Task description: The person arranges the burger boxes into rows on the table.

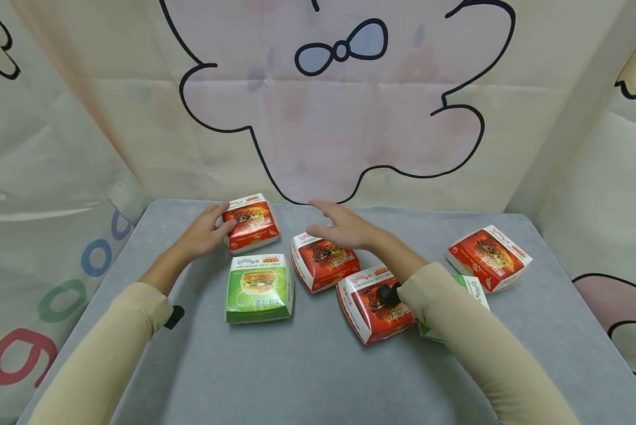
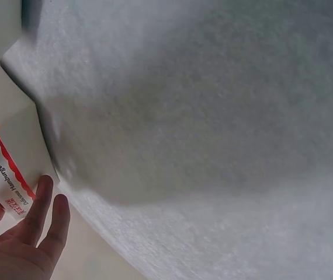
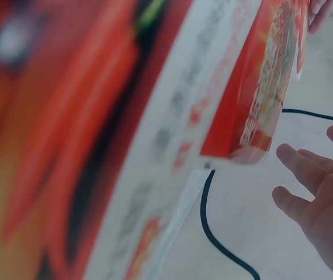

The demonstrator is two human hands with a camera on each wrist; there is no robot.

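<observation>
Touching closed red box (image 1: pixel 254 223) — contents unclear.

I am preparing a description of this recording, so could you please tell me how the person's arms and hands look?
The left sleeve and right sleeve are long, plain and beige. A small black attachment shows near the end of each. The left hand and right hand are bare, without gloves; no cables or markings are visible.

Grey tabletop (image 1: pixel 254 378); red boxes (image 1: pixel 251 227), green boxes (image 1: pixel 259 289)
</observation>
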